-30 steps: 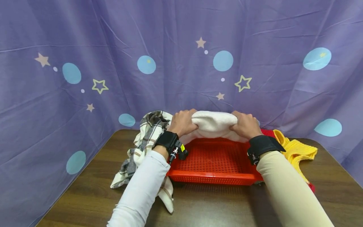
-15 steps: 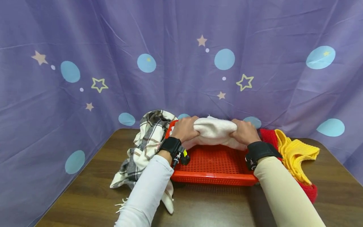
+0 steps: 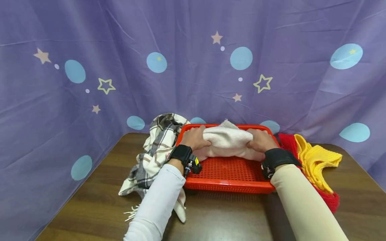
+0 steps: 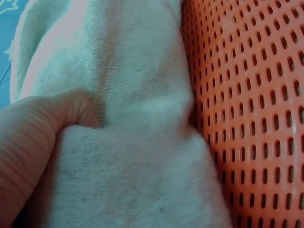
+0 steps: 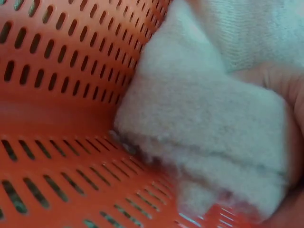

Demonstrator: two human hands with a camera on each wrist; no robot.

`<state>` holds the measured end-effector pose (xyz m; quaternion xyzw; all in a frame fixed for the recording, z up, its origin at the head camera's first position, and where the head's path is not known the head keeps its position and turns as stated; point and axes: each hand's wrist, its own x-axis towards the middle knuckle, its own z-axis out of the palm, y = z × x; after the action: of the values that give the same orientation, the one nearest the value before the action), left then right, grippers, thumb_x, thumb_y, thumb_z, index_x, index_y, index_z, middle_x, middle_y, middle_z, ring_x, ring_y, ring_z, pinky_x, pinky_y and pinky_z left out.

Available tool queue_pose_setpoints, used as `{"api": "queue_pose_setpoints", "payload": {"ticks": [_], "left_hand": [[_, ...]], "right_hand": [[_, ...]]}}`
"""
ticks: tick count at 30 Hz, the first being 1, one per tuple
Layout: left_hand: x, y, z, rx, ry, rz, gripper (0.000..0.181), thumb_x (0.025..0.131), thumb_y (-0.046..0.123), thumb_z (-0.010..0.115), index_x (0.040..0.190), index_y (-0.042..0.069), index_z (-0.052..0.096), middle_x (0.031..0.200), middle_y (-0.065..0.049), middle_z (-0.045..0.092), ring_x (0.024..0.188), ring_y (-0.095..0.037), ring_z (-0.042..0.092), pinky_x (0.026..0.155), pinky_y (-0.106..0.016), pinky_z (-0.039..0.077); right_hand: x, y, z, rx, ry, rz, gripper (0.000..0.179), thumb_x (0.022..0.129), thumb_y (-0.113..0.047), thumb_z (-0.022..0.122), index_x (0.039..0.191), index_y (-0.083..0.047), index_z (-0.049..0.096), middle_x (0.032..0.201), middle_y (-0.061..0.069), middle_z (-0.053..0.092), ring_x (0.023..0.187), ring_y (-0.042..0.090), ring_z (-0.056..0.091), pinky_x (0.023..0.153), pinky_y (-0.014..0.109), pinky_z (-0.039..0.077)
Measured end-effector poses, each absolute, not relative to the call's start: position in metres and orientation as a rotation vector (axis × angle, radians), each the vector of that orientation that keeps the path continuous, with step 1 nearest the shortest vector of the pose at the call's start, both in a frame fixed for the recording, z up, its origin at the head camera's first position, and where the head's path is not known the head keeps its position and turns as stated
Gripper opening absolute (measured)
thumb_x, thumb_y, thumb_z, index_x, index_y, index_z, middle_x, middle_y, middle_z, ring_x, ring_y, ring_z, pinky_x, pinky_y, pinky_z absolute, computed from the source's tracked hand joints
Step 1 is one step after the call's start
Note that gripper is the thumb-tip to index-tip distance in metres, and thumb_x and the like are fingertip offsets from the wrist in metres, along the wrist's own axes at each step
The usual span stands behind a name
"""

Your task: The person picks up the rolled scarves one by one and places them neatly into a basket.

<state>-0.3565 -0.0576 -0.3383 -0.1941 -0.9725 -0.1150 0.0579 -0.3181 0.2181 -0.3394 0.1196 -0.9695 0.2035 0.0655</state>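
Observation:
A folded white fuzzy knit garment (image 3: 228, 138) lies across the far part of a shallow red perforated plastic basket (image 3: 226, 184). My left hand (image 3: 194, 139) grips its left end, and my right hand (image 3: 261, 142) grips the right end. In the left wrist view the thumb (image 4: 71, 111) presses into a fold of the white knit (image 4: 137, 161). The right wrist view has the garment's folded end (image 5: 199, 114) against the slotted basket wall, its seamed edge low in the basket. A ribbed piece (image 3: 228, 124) pokes up behind the fold. Most of my fingers are hidden.
A crumpled plaid scarf (image 3: 163, 144) in white, grey and brown lies left of the basket, fringe on the wooden table (image 3: 223, 217). To the right is a yellow ribbed knit (image 3: 316, 157) with a red knit piece (image 3: 328, 200). A purple curtain (image 3: 193, 87) hangs behind.
Both hands have lowered the white garment into the basket and drawn it slightly nearer. The basket's far rim and the ribbed piece now show behind it.

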Motion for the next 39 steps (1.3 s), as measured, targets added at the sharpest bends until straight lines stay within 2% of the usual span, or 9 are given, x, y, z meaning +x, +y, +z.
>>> {"api": "queue_pose_setpoints", "payload": {"ticks": [4, 11, 19, 28, 39], "left_hand": [[-0.3549, -0.0577, -0.3407, -0.579, -3.004, -0.345, 0.053, 0.087, 0.04, 0.078, 0.125, 0.01, 0.055, 0.112, -0.013, 0.069, 0.102, -0.032, 0.067, 0.085, -0.047, 0.052], [-0.3583, -0.0558, -0.3428, -0.602, -3.026, -0.292, 0.06, 0.081, 0.035, 0.085, 0.126, 0.01, 0.054, 0.126, -0.011, 0.064, 0.117, -0.03, 0.061, 0.093, -0.049, 0.05], [-0.3595, -0.0543, -0.3396, -0.591, -3.063, -0.268, 0.06, 0.078, 0.032, 0.088, 0.125, 0.011, 0.056, 0.128, -0.009, 0.065, 0.116, -0.031, 0.062, 0.091, -0.05, 0.051], [-0.3565, -0.0517, -0.3432, -0.601, -3.11, -0.241, 0.059, 0.082, 0.031, 0.085, 0.127, 0.01, 0.054, 0.129, -0.011, 0.064, 0.119, -0.03, 0.06, 0.097, -0.05, 0.045], [-0.3546, -0.053, -0.3412, -0.585, -3.112, -0.236, 0.058, 0.085, 0.03, 0.082, 0.131, 0.011, 0.052, 0.135, -0.012, 0.06, 0.121, -0.031, 0.058, 0.098, -0.051, 0.044]], "right_hand": [[-0.3179, 0.2167, -0.3418, 0.392, -2.947, 0.62, 0.042, 0.076, -0.007, 0.075, 0.117, -0.004, 0.068, 0.115, 0.019, 0.071, 0.106, 0.047, 0.063, 0.089, 0.06, 0.049], [-0.3179, 0.2186, -0.3417, 0.459, -2.966, 0.636, 0.051, 0.072, -0.007, 0.076, 0.122, 0.0, 0.064, 0.12, 0.022, 0.068, 0.109, 0.047, 0.062, 0.093, 0.057, 0.049], [-0.3184, 0.2181, -0.3392, 0.47, -2.968, 0.655, 0.052, 0.071, -0.004, 0.078, 0.12, 0.001, 0.063, 0.12, 0.024, 0.067, 0.108, 0.047, 0.061, 0.093, 0.057, 0.048], [-0.3186, 0.2175, -0.3446, 0.475, -2.994, 0.634, 0.045, 0.072, -0.005, 0.078, 0.114, 0.001, 0.063, 0.116, 0.023, 0.068, 0.105, 0.045, 0.063, 0.092, 0.056, 0.049], [-0.3193, 0.2177, -0.3451, 0.467, -2.994, 0.661, 0.045, 0.069, -0.006, 0.079, 0.112, 0.0, 0.063, 0.113, 0.023, 0.068, 0.103, 0.045, 0.062, 0.09, 0.056, 0.049]]}}
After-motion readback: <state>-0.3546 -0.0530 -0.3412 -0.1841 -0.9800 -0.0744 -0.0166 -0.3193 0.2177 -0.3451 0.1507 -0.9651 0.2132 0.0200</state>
